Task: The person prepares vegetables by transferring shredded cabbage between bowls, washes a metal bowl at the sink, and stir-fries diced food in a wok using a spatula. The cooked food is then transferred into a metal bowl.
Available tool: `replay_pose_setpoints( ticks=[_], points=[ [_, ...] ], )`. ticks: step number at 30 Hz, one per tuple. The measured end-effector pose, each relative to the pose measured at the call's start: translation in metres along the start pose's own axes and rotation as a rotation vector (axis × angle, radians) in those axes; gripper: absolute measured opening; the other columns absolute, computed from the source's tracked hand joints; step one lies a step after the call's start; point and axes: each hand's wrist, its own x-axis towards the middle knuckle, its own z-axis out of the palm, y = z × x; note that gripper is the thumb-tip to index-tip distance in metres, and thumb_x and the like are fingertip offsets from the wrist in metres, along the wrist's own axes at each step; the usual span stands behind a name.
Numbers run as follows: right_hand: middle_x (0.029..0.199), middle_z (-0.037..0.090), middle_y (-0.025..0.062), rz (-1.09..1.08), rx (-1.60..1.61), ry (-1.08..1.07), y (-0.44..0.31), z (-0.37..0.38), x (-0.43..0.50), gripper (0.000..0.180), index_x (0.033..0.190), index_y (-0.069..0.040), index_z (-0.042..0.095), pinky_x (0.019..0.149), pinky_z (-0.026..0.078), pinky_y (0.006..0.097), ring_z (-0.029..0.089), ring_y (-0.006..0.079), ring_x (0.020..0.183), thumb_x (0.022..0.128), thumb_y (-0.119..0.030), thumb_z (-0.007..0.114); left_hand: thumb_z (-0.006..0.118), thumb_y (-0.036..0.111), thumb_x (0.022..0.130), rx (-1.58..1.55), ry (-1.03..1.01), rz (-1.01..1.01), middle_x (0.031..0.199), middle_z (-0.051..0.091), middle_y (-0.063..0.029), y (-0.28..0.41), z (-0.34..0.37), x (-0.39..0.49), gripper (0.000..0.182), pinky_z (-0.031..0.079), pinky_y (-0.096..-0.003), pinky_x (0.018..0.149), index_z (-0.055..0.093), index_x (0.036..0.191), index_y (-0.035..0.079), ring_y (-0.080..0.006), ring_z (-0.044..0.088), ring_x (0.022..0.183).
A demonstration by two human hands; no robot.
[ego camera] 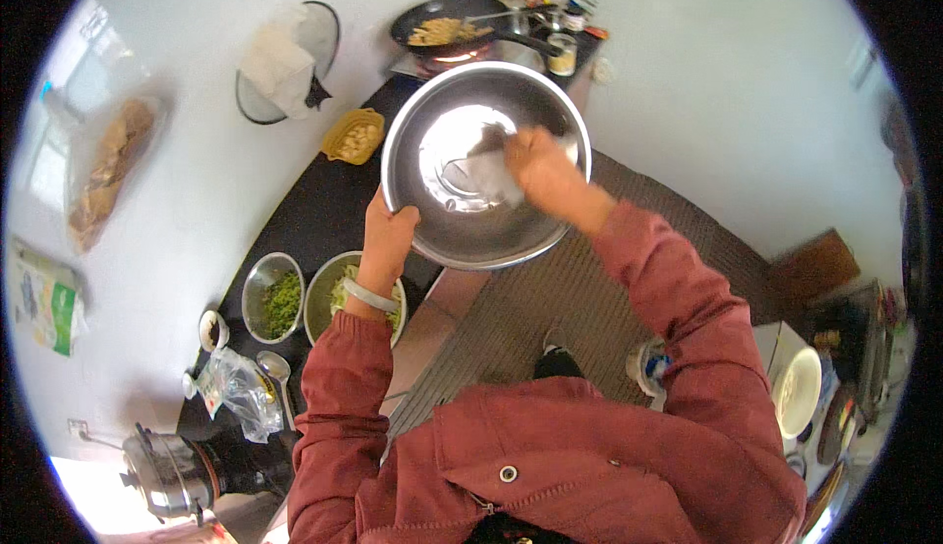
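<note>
My left hand (388,238) grips the rim of a large stainless steel bowl (471,242) at its lower left, thumb over the edge. Inside the bowl's upper right part is my right hand (549,176), blurred, closed on a pale piece of cloth or paper (486,176) that lies against the shiny bottom. The bowl is tilted towards me, and no food shows in it. Below my left wrist stands a metal bowl of shredded pale green vegetable (340,297), partly hidden by that wrist. Beside it is a metal bowl of chopped greens (282,307).
A black frying pan (449,10) with food sits on the stove beyond the bowl, near seasoning jars (562,54). Along the black counter (295,212) are a yellow basket (353,136), a metal ladle (276,371), a plastic bag (239,393) and a metal cooker (166,470).
</note>
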Motion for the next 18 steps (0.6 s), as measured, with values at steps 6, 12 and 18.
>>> replay_pose_setpoints(
  ticks=[6,12,18],
  points=[
    [0.107,0.059,0.0132,0.139,-0.116,0.171,0.057,0.004,-0.063,0.019,0.093,-0.003,0.066,0.087,0.049,0.0374,0.055,0.0296,0.106,0.080,-0.013,0.058,0.044,-0.007,0.078,0.106,-0.115,0.122,0.119,0.063,-0.0123,-0.006,0.065,0.001,0.059,0.044,-0.0270,0.094,0.050,0.137,-0.003,-0.0184,0.058,0.108],
    [0.100,0.062,0.0200,0.735,0.250,-0.119,-0.034,0.054,-0.138,0.020,0.099,-0.001,0.061,0.087,0.052,0.0484,0.062,0.0389,0.097,0.080,-0.008,0.058,0.043,-0.011,0.077,0.031,-0.168,0.185,0.131,0.060,-0.0131,-0.020,0.166,-0.005,0.068,0.043,-0.0283,0.101,0.046,0.144,0.000,-0.0192,0.057,0.119],
    [0.094,0.067,0.0264,1.204,0.696,0.187,0.035,0.008,-0.199,0.013,0.095,0.000,0.064,0.078,0.054,0.0462,0.068,0.0370,0.091,0.088,-0.008,0.056,0.045,-0.010,0.078,0.030,-0.242,0.004,0.115,0.065,-0.0098,-0.032,0.231,-0.017,0.055,0.047,-0.0277,0.091,0.054,0.132,-0.001,-0.0180,0.062,0.103]
  ],
)
